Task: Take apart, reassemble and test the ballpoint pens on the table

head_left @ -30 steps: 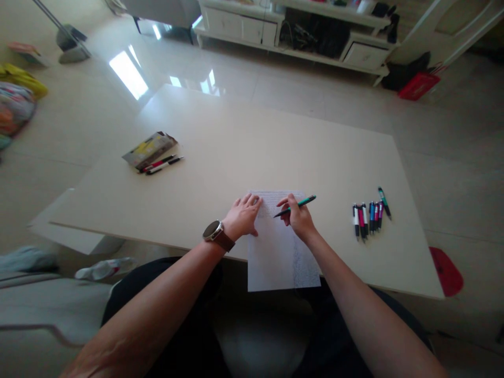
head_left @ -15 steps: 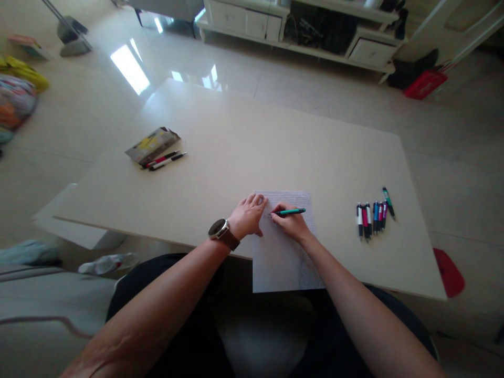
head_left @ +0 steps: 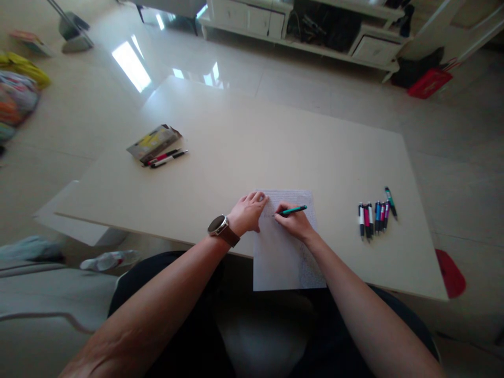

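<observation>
Shifted slightly rightward across the page since 0.5 seconds ago, the right hand [head_left: 296, 224] pinches a slim green, black-ended pen [head_left: 293, 210], slanting over white paper [head_left: 275, 262] with fine writing up top, the left hand [head_left: 244, 214] flat at its edge

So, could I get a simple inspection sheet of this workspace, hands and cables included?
Surface: pale tabletop, smooth-looking.
Work things: partly written paper sheet, overhanging the near edge; green-and-black pen.
Clutter: grouped pens at right; carton at left, two pens beside it.
Hands: left hand on the sheet's left side; right hand gripping the green-and-black pen, tip at the sheet.
Cables: dark items in the white cabinet may include some; too unclear to tell.
Surroundings: red bag, dustpan, plastic bottle.
</observation>
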Action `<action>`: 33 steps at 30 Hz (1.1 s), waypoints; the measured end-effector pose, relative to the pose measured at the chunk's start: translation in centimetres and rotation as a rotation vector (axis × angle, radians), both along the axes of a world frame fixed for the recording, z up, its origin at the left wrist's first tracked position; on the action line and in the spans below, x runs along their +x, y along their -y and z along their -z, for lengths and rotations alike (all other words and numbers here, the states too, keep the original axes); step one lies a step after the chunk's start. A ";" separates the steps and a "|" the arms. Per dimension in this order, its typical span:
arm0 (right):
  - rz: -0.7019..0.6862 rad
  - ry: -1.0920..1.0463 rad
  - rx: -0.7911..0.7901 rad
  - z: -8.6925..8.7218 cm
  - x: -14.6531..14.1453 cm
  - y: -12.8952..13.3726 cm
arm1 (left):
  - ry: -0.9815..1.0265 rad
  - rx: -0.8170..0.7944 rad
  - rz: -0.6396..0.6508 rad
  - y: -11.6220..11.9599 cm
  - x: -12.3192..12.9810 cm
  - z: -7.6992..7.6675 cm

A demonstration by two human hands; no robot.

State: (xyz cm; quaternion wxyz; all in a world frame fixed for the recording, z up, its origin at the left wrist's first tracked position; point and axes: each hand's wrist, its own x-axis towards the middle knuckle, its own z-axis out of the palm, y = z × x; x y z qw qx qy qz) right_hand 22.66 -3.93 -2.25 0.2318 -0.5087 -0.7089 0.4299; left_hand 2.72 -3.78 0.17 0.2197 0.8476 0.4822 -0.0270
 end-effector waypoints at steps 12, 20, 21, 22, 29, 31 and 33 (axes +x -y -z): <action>-0.061 0.008 -0.012 -0.4 -0.1 0.0 | -0.005 0.000 -0.005 -0.1 0.0 0.0; -0.002 -0.016 -0.042 -0.3 0.0 0.0 | 0.008 0.005 0.007 -0.1 -0.2 0.4; -0.014 -0.009 -0.034 -0.3 -0.1 0.0 | 0.009 0.008 0.009 -0.1 -0.2 0.5; -0.030 -0.001 -0.027 -0.3 -0.1 0.0 | 0.009 0.012 0.012 -0.1 -0.2 0.5; 0.121 -0.103 -0.064 -0.3 -0.2 -0.1 | -0.005 0.005 0.011 -0.1 0.0 0.2; 0.199 -0.168 -0.025 -0.4 0.0 -0.4 | -0.011 -0.002 0.009 -0.1 0.0 0.1; 0.260 -0.203 0.029 -0.6 0.1 -0.7 | -0.015 -0.003 0.007 -0.1 0.0 0.1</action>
